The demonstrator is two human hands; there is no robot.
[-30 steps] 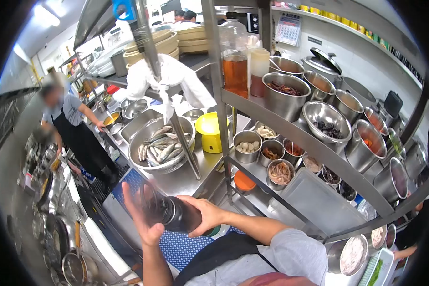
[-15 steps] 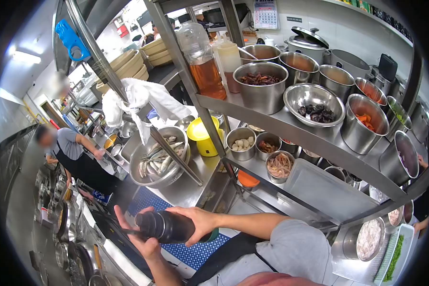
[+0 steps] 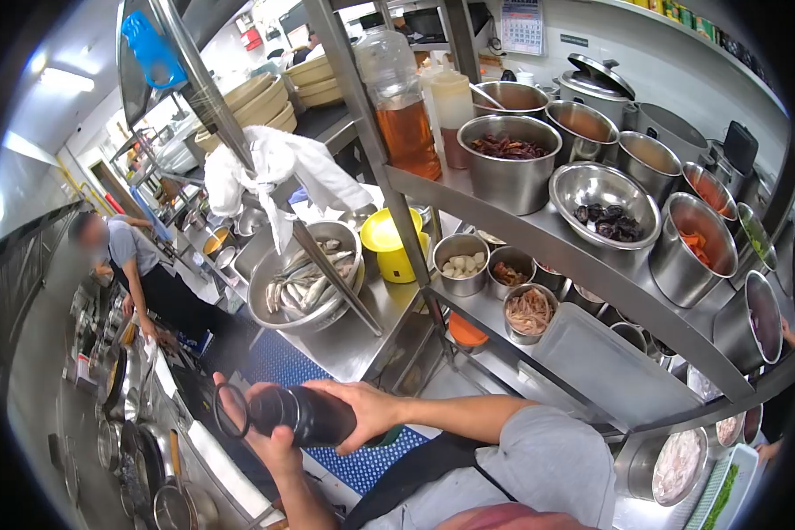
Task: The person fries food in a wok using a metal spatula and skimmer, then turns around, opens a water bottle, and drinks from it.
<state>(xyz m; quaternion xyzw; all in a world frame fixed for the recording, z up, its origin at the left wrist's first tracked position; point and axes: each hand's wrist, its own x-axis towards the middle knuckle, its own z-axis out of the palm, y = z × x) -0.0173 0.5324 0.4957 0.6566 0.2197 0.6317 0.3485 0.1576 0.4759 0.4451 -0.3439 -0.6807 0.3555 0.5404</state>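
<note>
A dark insulated bottle [image 3: 322, 415] lies nearly level in front of my body, its lid pointing left. My right hand [image 3: 367, 413] is wrapped around the bottle's body. At the other end, my left hand [image 3: 269, 455] grips around the black lid [image 3: 272, 412], thumb on the near side and fingers behind it, one finger stretched upward. From the lid a round black carrying loop [image 3: 230, 411] sticks out in front of the left fingers. Something green shows behind the bottle's base, partly hidden by my right hand and forearm.
A steel basin of fish [image 3: 278, 318] stands on a counter beside a yellow scale [image 3: 396, 247]. Shelves on the right hold several steel pots, including one of dried chilies [image 3: 508, 150]. A person [image 3: 141, 274] leans over the pan-covered stove at left. A white cloth [image 3: 274, 181] hangs from a rail.
The lid's loop has swung from edge-on to showing as an open ring. My hands stay on the bottle. The person at left has bent toward the stove, and the view has shifted slightly.
</note>
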